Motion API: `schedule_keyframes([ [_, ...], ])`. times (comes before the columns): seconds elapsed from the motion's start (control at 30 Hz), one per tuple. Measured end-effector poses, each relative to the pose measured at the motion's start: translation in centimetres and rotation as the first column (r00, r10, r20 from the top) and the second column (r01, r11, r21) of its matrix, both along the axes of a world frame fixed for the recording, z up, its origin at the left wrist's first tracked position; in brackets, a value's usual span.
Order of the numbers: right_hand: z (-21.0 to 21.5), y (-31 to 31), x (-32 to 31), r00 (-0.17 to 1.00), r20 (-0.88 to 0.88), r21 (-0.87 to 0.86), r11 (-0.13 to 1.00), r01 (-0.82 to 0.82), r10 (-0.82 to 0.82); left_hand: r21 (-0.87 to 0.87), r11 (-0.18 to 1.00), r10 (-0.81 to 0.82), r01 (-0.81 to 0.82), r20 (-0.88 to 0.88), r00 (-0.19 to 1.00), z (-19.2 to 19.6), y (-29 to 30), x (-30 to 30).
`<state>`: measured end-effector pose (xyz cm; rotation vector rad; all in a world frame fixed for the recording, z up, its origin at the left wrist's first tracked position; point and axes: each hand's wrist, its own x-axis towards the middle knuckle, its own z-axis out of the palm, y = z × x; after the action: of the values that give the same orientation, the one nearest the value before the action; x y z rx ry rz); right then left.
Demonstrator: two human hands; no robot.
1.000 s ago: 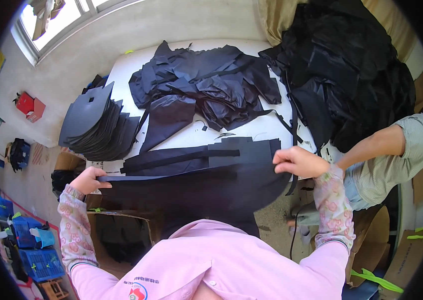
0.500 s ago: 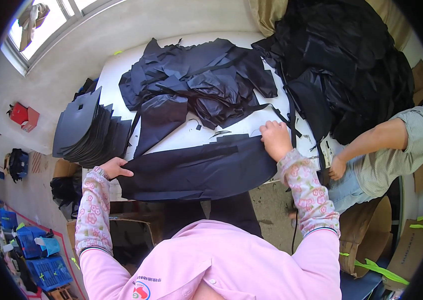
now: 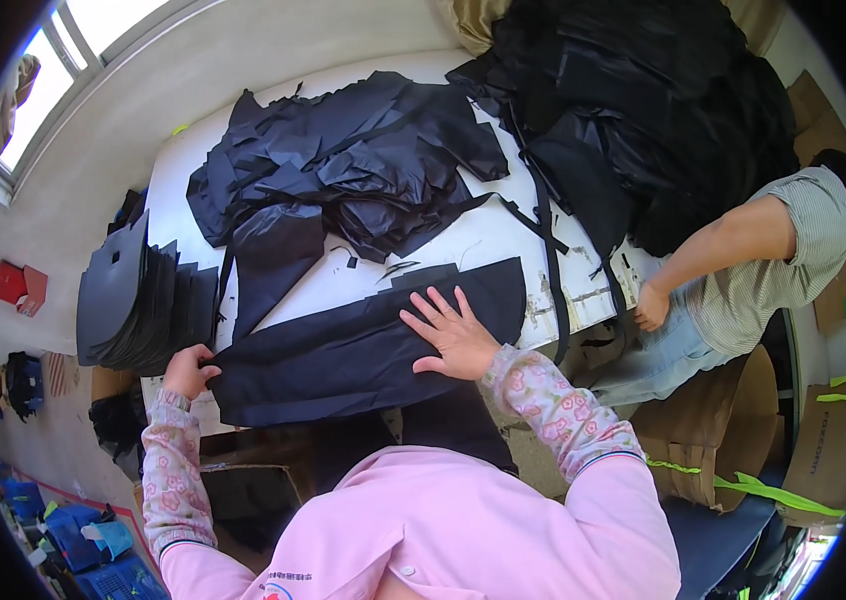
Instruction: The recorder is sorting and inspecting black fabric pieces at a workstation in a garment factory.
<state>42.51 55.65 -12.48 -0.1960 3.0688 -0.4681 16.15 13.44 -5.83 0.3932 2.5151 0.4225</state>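
1. The black fabric panel (image 3: 363, 345) lies along the near side of the white table (image 3: 458, 235), lengthwise from left to right, its front edge at the table's near edge
2. By its look, the spreading is largely done: the panel is nearly flat, with slight creases left toward the front, and a smaller black piece (image 3: 413, 280) shows past its back edge
3. Much else seems left unhandled: a loose black heap (image 3: 343, 170) behind, a stack of dark grey sheets (image 3: 118, 300) at the left, and a larger black pile (image 3: 663, 110) at the far right
4. The right hand (image 3: 463, 345) rests palm down on the panel, fingers spread apart; the left hand (image 3: 188, 370) is at its left end, though I cannot tell whether thumb and fingers pinch it
5. Half a second ago the right hand was at the panel's right end with fingers gathered; now it is farther in, leaving that end uncovered, while the left hand stays at the left end
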Motion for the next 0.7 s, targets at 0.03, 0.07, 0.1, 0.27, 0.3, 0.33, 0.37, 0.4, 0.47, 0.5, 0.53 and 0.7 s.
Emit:
schedule_keyframes([
  [0.03,0.0,-0.1,-0.1,1.000,0.000,-0.006,1.000,-0.009,0.009,0.047,0.999,0.012,-0.010,-0.049,0.999,0.8,-0.1,0.3],
  [0.07,-0.1,-0.1,0.0,1.000,0.011,-0.018,1.000,-0.003,0.003,0.091,0.996,0.029,-0.020,-0.097,0.995,1.3,-0.3,0.5],
  [0.1,0.1,-0.3,-0.4,1.000,0.013,-0.032,0.999,-0.010,0.010,0.130,0.991,0.022,-0.004,-0.132,0.991,2.0,-0.8,0.7],
  [0.27,5.7,0.2,-1.5,0.999,0.035,-0.031,0.999,0.039,-0.038,0.348,0.933,-0.028,0.095,-0.191,0.981,8.5,5.5,4.3],
  [0.3,7.2,-0.3,-2.4,0.992,-0.122,-0.186,0.983,-0.001,-0.022,0.444,0.882,-0.067,0.156,-0.209,0.976,9.8,7.0,5.3],
  [0.33,8.7,-0.9,-2.9,0.961,-0.274,-0.319,0.946,-0.052,-0.040,0.455,0.874,-0.082,0.171,-0.209,0.975,10.7,8.5,6.6],
  [0.37,10.4,-2.7,-3.6,0.984,-0.174,-0.597,0.798,-0.084,-0.027,0.536,0.827,-0.087,0.168,-0.172,0.981,11.4,9.6,8.2],
  [0.4,11.7,-5.0,-4.9,0.996,-0.094,-0.812,0.578,-0.080,0.005,0.619,0.767,-0.105,0.170,-0.141,0.984,11.7,10.5,9.1],
  [0.47,12.5,-9.1,-7.0,0.969,0.013,-0.980,0.198,-0.037,0.246,0.679,0.707,-0.149,0.198,-0.131,0.980,11.3,11.1,10.8],
  [0.5,11.0,-10.3,-7.7,0.965,-0.106,-0.984,0.114,-0.137,0.238,0.721,0.657,-0.165,0.220,-0.147,0.975,10.8,12.5,11.6],
  [0.53,9.0,-11.2,-8.1,0.965,-0.131,-0.991,-0.027,-0.128,0.226,0.761,0.607,-0.183,0.230,-0.148,0.972,10.0,13.9,12.2],
  [0.7,10.3,-9.4,-7.1,0.998,-0.040,-0.990,0.133,-0.045,0.038,0.569,0.682,0.007,0.460,-0.633,0.774,10.7,7.7,6.1],
])
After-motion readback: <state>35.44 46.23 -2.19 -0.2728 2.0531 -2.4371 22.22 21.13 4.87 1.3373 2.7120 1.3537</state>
